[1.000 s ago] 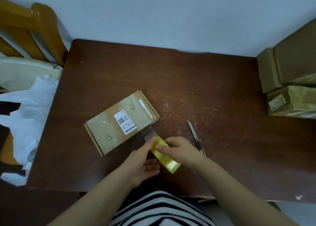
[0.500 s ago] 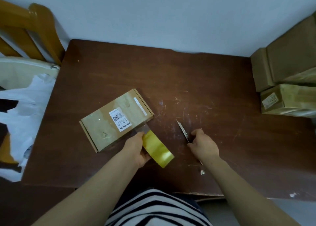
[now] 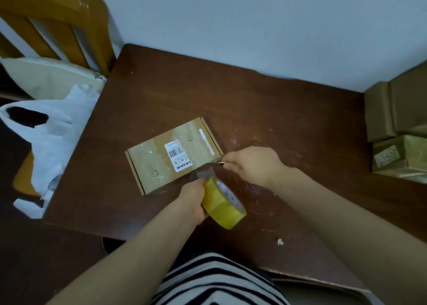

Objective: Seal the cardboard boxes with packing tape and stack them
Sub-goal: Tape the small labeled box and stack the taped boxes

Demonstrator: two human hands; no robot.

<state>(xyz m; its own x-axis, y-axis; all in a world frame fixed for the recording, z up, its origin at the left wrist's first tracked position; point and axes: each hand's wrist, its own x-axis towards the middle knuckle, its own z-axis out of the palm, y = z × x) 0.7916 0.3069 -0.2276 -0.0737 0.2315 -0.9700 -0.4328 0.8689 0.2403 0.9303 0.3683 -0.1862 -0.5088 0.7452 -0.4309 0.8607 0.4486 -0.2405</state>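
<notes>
Three cardboard boxes are counted on one brown table (image 3: 288, 124): one flat box (image 3: 147, 163) at the centre and two stacked at the right edge, an upper box (image 3: 409, 103) and a lower box (image 3: 411, 152). One roll of yellow tape (image 3: 221, 207) is seen, and one thin blade (image 3: 218, 163). Two hands are shown, a left hand (image 3: 193, 200) and a right hand (image 3: 251, 163). One wooden chair (image 3: 46, 9), one cushion (image 3: 50, 78) and one white plastic bag (image 3: 53, 138) are counted
</notes>
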